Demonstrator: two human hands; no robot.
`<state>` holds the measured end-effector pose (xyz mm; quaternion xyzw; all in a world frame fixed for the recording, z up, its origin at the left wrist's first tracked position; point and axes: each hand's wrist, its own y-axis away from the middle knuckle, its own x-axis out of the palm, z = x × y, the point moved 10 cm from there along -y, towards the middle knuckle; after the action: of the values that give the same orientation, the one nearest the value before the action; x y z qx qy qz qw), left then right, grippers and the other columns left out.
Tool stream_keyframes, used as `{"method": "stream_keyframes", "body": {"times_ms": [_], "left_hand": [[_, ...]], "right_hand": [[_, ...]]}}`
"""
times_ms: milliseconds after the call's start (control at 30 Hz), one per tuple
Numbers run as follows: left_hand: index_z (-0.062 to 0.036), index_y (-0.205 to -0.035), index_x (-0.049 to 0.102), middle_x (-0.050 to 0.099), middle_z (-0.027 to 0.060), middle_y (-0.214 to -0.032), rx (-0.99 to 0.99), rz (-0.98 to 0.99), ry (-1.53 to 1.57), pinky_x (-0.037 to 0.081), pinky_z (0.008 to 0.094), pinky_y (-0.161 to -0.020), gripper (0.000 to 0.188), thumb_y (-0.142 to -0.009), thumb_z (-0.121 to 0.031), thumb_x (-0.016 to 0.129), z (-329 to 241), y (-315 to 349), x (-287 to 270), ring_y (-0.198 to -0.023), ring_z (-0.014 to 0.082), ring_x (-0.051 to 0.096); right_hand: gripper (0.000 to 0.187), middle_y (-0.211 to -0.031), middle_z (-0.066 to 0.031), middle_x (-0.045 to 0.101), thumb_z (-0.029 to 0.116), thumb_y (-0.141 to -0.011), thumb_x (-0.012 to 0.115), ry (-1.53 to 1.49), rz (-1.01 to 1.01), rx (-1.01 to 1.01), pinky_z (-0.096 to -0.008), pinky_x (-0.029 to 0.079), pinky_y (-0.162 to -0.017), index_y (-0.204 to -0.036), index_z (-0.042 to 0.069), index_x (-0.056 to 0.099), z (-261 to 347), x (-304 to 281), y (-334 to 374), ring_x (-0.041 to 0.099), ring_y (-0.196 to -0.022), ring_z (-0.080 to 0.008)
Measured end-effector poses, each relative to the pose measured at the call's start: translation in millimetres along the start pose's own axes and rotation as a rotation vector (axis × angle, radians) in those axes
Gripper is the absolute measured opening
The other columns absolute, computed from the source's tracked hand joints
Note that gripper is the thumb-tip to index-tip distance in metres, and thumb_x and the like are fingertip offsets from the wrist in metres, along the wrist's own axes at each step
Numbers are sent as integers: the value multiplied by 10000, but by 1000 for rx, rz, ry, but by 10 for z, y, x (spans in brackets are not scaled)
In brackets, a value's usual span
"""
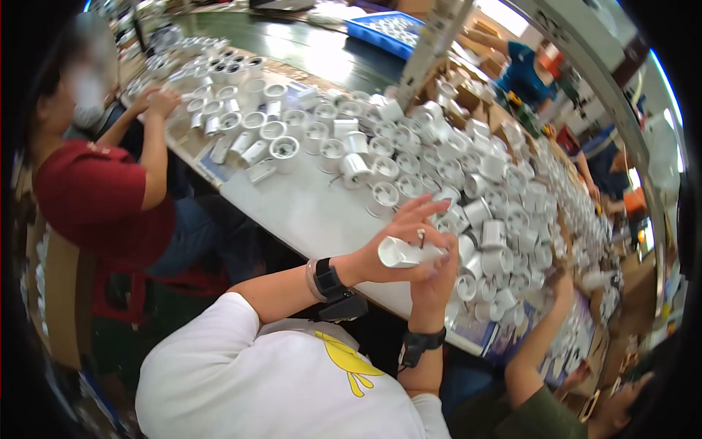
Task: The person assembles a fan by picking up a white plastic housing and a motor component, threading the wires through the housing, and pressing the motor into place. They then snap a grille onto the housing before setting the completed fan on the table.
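My left hand (387,238) grips a white plastic housing (395,253) in front of my chest, with its round rim turned to the left. Several of that hand's fingers stretch out past the part. Below and to the right, my right hand (435,285) is closed at the other end of the same housing, its fingers partly hidden behind it. A small shiny thing (421,234) shows by my left fingers; I cannot make out if it is a ring. Beyond my hands, a large heap of similar white cup-shaped housings (493,234) covers the right part of the table.
More white housings (284,148) stand on the white worktable (292,201). A person in a red shirt (95,197) works at the left; another in a dark shirt (545,417) reaches in at lower right. A metal post (431,55) and a blue tray (386,33) stand farther back.
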<state>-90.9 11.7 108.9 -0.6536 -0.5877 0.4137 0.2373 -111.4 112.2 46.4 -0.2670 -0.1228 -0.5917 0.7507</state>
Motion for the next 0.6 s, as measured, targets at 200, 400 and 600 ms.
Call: {"method": "stream_keyframes", "body": {"times_ms": [200, 400, 600], "left_hand": [[-109, -1391, 376, 487, 136, -1383, -262, 119, 539, 289, 464, -1106, 827, -730, -345, 814, 243, 252, -115, -1352, 347, 372], [-92, -1421, 332, 607, 133, -1196, -497, 494, 56, 461, 382, -943, 847, -759, -355, 789, 310, 507, -207, -1120, 312, 589], [-71, -1337, 435, 652, 139, -1077, -621, 513, -116, 497, 397, -834, 674, -793, -316, 749, 388, 657, -364, -992, 323, 626]], "right_hand": [[425, -1197, -148, 563, 223, -791, 695, 185, -31, -112, -381, 473, -937, -1125, 65, 485, 141, -348, -8, 572, -1069, -250], [487, -1230, -152, 543, 154, -738, 771, 1042, 400, -280, -368, 455, -933, -1124, 58, 491, 307, 237, 10, 568, -1070, -258], [516, -1266, -157, 528, 82, -716, 752, 1007, 459, -332, -373, 449, -943, -1169, 61, 505, 38, 713, 0, 539, -1142, -275]]}}
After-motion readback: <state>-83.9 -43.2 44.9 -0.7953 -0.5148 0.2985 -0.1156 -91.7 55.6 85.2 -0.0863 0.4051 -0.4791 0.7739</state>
